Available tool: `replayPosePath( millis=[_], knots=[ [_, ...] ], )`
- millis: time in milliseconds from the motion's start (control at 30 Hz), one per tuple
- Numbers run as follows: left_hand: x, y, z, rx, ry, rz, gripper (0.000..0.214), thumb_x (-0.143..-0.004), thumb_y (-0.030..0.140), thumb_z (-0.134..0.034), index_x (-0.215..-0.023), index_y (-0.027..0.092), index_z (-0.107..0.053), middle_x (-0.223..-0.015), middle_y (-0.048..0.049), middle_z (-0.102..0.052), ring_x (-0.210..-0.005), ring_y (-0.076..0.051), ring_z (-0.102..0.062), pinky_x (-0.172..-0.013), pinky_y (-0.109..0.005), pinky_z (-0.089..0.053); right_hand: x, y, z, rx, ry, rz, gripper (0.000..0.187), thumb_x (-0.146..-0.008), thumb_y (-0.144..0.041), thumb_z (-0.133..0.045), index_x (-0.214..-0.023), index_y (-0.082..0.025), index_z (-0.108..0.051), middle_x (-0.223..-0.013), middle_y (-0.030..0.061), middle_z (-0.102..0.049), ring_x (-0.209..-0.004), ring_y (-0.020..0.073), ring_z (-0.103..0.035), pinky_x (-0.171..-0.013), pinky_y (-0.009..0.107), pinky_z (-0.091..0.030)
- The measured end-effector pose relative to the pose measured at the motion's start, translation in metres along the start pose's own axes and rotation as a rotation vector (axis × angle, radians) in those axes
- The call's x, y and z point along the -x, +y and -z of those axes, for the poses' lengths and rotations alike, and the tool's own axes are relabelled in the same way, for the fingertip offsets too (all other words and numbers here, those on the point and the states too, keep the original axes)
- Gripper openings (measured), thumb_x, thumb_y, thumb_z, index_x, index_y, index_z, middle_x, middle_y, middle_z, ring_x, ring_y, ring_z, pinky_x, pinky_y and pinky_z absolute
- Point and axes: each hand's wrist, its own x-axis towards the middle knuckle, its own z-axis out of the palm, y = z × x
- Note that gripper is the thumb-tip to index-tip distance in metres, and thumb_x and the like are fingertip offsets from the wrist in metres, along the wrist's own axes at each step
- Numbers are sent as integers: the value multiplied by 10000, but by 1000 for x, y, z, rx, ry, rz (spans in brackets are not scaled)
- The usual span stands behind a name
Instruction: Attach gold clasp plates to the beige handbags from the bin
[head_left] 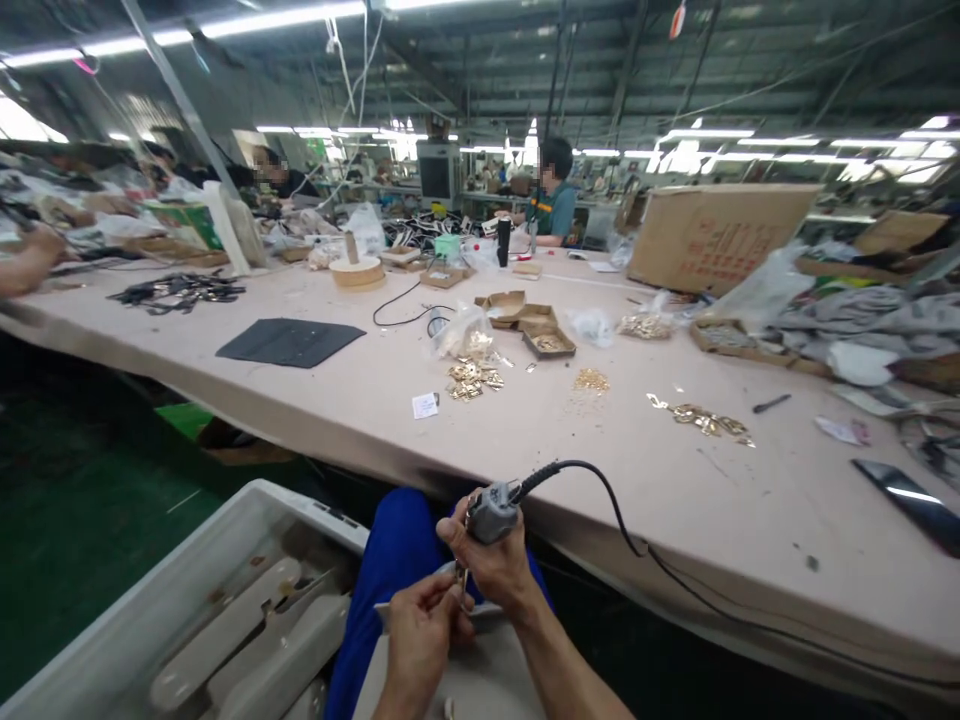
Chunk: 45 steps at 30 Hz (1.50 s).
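Note:
My right hand (499,565) is wrapped round a grey corded electric screwdriver (493,513), held upright over my lap with its tip pointing down. A black cable leaves its top and runs to the right over the table edge. Just below, my left hand (421,625) has its fingers pinched together at the edge of a beige bag piece (491,655) lying on my lap. The screwdriver's tip meets the piece close to those fingertips. A small shiny metal part shows there, but the fingers mostly hide it.
A white crate (150,610) of beige pieces stands at my left. On the table (360,410) lie gold fittings (474,378), tiny gold screws (592,380), more gold fittings (705,420), a dark sheet (291,342) and a phone (911,505). Other people work farther back.

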Motion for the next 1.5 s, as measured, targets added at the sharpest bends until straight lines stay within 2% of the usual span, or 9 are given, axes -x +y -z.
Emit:
replayPosePath(
  millis=[133, 500, 633, 833, 1033, 1167, 1267, 1400, 1500],
  knots=[
    [4, 8, -5, -3, 22, -6, 315, -758, 425, -784, -647, 133, -739, -471, -59, -645, -407, -152, -564, -429, -223, -418, 9, -8, -4, 1, -95, -15, 373, -770, -429, -887, -757, -181, -609, -670, -30, -555, -567, 83, -481, -517, 217, -409],
    [4, -4, -7, 104, 60, 55, 281, -780, 374, -758, -739, 96, -739, -581, -91, -715, -409, -158, -629, -402, -218, -485, 5, 10, 3, -168, 111, 85, 294, -881, -368, -811, -815, -224, -564, -581, -67, -514, -455, 96, -486, -437, 243, -394],
    [2, -5, -8, 140, 72, 41, 261, -774, 359, -765, -755, 100, -738, -638, -101, -744, -417, -162, -645, -387, -214, -481, 3, 10, 6, -151, 83, 99, 279, -875, -338, -819, -811, -215, -577, -585, -63, -523, -461, 99, -509, -433, 243, -393],
    [1, 0, -8, 92, 70, 37, 203, -802, 282, -701, -738, 97, -753, -547, -76, -701, -404, -158, -633, -405, -211, -486, 2, -5, 6, -139, 2, 131, 272, -912, -297, -769, -734, -191, -593, -624, -34, -560, -482, 92, -510, -461, 254, -409],
    [3, 6, -11, 2, 100, -8, 198, -857, 271, -657, -803, 102, -745, -587, -66, -715, -401, -149, -631, -420, -213, -484, -1, -29, 11, -272, 95, 246, 111, -937, -202, -703, -859, -201, -624, -738, -11, -635, -519, 102, -538, -560, 304, -486],
    [6, 7, -14, -125, 123, -72, 220, -912, 323, -643, -918, 121, -730, -737, -79, -764, -435, -162, -661, -420, -230, -472, -2, -36, 19, -297, 134, 267, 121, -932, -216, -700, -849, -187, -618, -754, -2, -639, -504, 104, -533, -557, 315, -484],
    [7, 5, -16, -384, 197, -217, 215, -931, 335, -660, -1038, 161, -730, -794, -68, -773, -528, -188, -703, -482, -255, -489, -3, -36, 25, -326, 164, 258, 129, -930, -216, -695, -836, -183, -613, -762, -4, -635, -502, 100, -529, -566, 319, -482],
    [7, 4, -18, -761, 304, -460, 112, -958, 254, -609, -949, 190, -701, -789, -77, -755, -677, -235, -728, -641, -315, -522, -3, -34, 27, -349, 187, 231, 147, -923, -226, -709, -822, -179, -612, -770, -4, -636, -496, 95, -525, -569, 321, -478],
    [6, 1, -20, -946, 325, -561, 117, -974, 204, -552, -897, 198, -640, -772, -88, -727, -708, -256, -723, -651, -332, -510, -2, -32, 24, -358, 192, 218, 156, -923, -234, -716, -819, -180, -613, -761, -8, -638, -484, 93, -519, -559, 317, -476]
  ],
)
